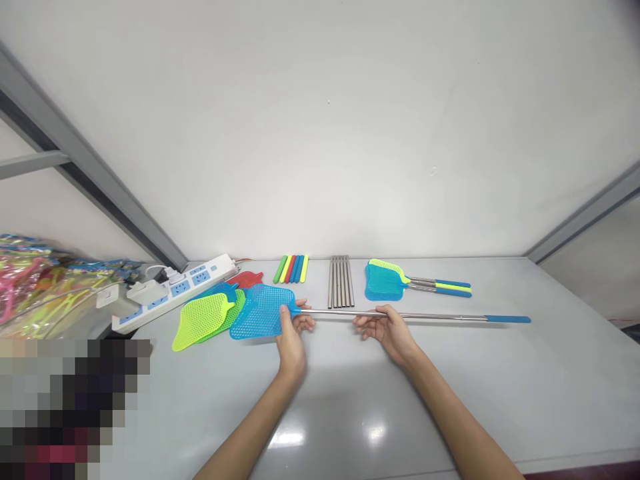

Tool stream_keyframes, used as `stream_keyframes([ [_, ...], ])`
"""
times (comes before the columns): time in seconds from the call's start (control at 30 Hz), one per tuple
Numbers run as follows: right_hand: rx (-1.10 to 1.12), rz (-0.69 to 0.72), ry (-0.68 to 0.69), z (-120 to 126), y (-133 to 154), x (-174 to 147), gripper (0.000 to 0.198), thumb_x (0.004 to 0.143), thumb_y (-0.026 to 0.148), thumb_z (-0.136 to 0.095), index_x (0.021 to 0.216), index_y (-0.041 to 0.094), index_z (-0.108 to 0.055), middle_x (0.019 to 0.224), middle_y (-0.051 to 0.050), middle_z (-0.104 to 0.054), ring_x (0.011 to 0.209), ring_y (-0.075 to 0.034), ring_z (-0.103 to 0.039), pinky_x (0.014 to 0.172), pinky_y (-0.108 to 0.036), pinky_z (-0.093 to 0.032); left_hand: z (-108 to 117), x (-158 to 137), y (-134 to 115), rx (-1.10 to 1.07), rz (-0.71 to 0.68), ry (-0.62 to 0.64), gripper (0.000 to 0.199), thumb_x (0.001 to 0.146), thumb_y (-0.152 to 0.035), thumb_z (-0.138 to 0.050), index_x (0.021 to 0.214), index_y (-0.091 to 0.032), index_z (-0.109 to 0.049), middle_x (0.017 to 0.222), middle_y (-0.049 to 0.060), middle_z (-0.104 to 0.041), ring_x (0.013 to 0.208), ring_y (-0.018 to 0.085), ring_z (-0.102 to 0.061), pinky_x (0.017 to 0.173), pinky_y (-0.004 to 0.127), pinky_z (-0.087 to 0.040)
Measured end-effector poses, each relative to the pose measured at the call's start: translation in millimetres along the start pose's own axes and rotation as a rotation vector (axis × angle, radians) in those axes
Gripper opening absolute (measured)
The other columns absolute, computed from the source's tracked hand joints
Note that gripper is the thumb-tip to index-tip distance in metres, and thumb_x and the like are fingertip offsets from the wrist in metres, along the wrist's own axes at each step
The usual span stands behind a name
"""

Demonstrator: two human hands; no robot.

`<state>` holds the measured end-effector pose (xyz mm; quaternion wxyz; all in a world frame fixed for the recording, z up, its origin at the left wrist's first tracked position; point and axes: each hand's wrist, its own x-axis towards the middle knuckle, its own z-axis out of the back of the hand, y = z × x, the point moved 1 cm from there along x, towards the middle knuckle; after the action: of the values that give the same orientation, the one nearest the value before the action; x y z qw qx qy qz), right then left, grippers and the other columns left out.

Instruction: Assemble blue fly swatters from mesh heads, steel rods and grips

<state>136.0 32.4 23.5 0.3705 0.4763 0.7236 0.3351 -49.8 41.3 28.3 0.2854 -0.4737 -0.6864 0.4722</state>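
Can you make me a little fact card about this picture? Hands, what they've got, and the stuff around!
Left hand: holds the blue fly swatter, thumb on its mesh head
Right hand: at the swatter's long metal rod; how firmly, I can't tell
Swatter's far end: blue grip
Left side: loose swatter heads, power strip with plugs
Behind the hands: row of coloured sticks, row of short metal tubes
Right side: short-handled swatters, stacked

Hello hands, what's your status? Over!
Left hand gripping blue swatter. Right hand at its metal rod, hold unclear. Loose swatter heads crowding its left end. Over.
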Motion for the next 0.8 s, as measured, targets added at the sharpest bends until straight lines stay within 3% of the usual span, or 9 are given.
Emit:
stream_keyframes([
  [0.23, -0.084, 0.056, 0.009, -3, 0, -1, 0.040, 0.076, 0.035, -0.035, 0.058, 0.011, -0.061, 0.074, -0.012, -0.060, 0.069, -0.019, -0.053, 0.059, -0.029, -0.039, -3, -5, -2, 0.048, -0.010, 0.022, 0.034, 0.075, -0.043, -0.043, 0.080, -0.013, -0.057, 0.069, 0.002, -0.057, 0.045, 0.007, -0.049, 0.045, 0.022, -0.038],
  [0.43, -0.165, 0.065, 0.036, -7, 0, -3, 0.047, 0.077, 0.042, -0.036, 0.052, 0.011, -0.060, 0.072, -0.012, -0.059, 0.069, -0.018, -0.052, 0.060, -0.028, -0.038, -3, -8, 2, 0.072, 0.026, 0.068, 0.032, 0.075, -0.043, -0.042, 0.074, -0.014, -0.056, 0.054, -0.001, -0.054, 0.046, 0.009, -0.050, 0.047, 0.021, -0.038],
  [0.8, -0.180, -0.011, 0.155, -13, -6, -2, 0.049, 0.079, 0.044, -0.030, 0.063, 0.010, -0.061, 0.075, -0.012, -0.059, 0.064, -0.016, -0.052, 0.059, -0.028, -0.037, -1, -7, 9, 0.073, 0.108, 0.020, 0.034, 0.074, -0.045, -0.042, 0.070, -0.014, -0.055, 0.051, -0.002, -0.051, 0.041, 0.008, -0.046, 0.043, 0.020, -0.036],
])
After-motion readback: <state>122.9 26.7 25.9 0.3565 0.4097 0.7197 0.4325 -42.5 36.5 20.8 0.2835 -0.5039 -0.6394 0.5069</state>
